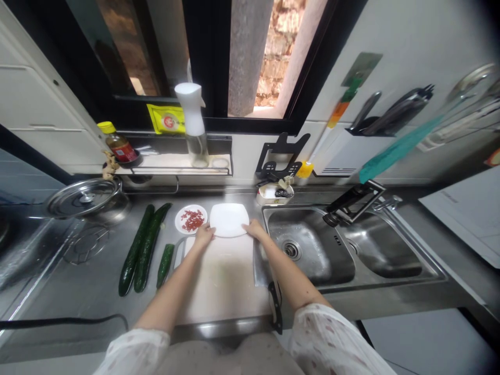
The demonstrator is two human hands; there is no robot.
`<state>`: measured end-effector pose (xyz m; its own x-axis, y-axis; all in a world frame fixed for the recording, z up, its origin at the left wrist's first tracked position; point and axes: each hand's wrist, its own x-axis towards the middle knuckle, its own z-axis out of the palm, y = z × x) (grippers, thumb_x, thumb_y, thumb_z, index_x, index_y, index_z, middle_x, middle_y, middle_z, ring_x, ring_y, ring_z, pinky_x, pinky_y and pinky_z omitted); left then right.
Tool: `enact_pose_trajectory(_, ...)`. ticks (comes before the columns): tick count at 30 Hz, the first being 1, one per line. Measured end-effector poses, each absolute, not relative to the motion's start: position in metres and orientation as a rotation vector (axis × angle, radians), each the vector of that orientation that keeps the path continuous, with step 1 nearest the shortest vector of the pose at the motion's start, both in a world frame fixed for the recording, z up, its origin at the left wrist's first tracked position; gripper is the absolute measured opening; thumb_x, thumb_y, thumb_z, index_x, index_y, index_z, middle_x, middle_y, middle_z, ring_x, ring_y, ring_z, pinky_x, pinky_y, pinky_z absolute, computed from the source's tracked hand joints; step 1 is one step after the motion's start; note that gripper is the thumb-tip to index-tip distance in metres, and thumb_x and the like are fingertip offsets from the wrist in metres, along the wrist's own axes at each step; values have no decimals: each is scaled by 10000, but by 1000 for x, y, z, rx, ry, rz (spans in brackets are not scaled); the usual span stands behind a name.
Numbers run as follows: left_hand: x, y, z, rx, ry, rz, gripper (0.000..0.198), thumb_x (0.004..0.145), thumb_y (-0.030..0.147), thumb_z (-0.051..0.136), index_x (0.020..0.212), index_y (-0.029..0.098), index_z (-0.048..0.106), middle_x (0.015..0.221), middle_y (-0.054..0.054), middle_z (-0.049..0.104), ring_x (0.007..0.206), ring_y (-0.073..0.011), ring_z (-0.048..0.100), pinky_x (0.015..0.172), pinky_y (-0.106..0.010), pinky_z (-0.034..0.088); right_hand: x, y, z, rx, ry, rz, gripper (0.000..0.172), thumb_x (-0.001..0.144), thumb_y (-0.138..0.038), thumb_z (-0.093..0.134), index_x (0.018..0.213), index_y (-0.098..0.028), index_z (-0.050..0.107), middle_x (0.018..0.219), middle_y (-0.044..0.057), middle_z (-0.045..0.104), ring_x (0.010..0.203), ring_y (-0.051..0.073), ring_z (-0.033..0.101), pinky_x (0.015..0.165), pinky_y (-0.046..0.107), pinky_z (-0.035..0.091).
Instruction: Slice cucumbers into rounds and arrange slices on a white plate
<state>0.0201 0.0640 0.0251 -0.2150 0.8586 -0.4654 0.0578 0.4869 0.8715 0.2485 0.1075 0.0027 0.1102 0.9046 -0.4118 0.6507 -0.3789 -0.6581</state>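
Note:
A white squarish plate [228, 219] is held by its near corners at the far end of the cutting board [230, 281]. My left hand [204, 234] grips its left side, and my right hand [254, 229] has the right side, thumbs showing on top. Just left of it sits a small round white dish [179, 220] with red chopped pieces [192, 221] on it. Two long cucumbers [141, 250] and a shorter cucumber piece [165, 264] lie to the left of the board. A cleaver [275, 307] with a black handle rests along the board's right edge.
To the right is a double steel sink [312, 250] with a black tap [344, 205]. A lidded steel pot [88, 200] and a wire rack [86, 245] stand at left. Behind are a spray bottle [195, 125], a sauce bottle [119, 146] and a knife holder [347, 148].

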Motion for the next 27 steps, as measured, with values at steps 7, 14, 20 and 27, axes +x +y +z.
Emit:
enact_pose_trajectory(7, 14, 64, 18, 1225, 1794, 762, 84, 716, 185, 580, 751, 142, 643, 552, 9, 576, 588, -153, 563, 612, -227, 409, 247, 111, -2, -2141, -1651, 1099, 447, 752, -350, 726, 1133, -123, 669, 989, 106, 723, 999, 220, 646, 793, 228, 480)
enact_pose_trajectory(14, 13, 63, 11, 1374, 1848, 708, 109, 693, 111, 550, 756, 144, 633, 608, 12, 567, 656, -151, 543, 666, -224, 390, 246, 112, -3, -2197, -1696, 1059, 493, 762, -369, 719, 1169, -100, 647, 1054, 135, 708, 1045, 235, 632, 832, 238, 468)
enact_pose_trajectory(20, 14, 65, 10, 1396, 1881, 691, 147, 697, 63, 531, 764, 146, 633, 644, 2, 572, 687, -152, 544, 688, -221, 388, 244, 112, -2, -2217, -1734, 1020, 505, 763, -380, 719, 1186, -117, 635, 1104, 145, 693, 1079, 249, 619, 851, 253, 467)
enact_pose_trajectory(27, 14, 63, 11, 1468, 1938, 615, 122, 697, 70, 550, 744, 152, 626, 658, -15, 597, 701, -165, 562, 701, -234, 399, 241, 112, -1, -2280, -1804, 974, 537, 790, -416, 683, 1220, -104, 607, 1161, 171, 664, 1121, 245, 599, 878, 260, 455)
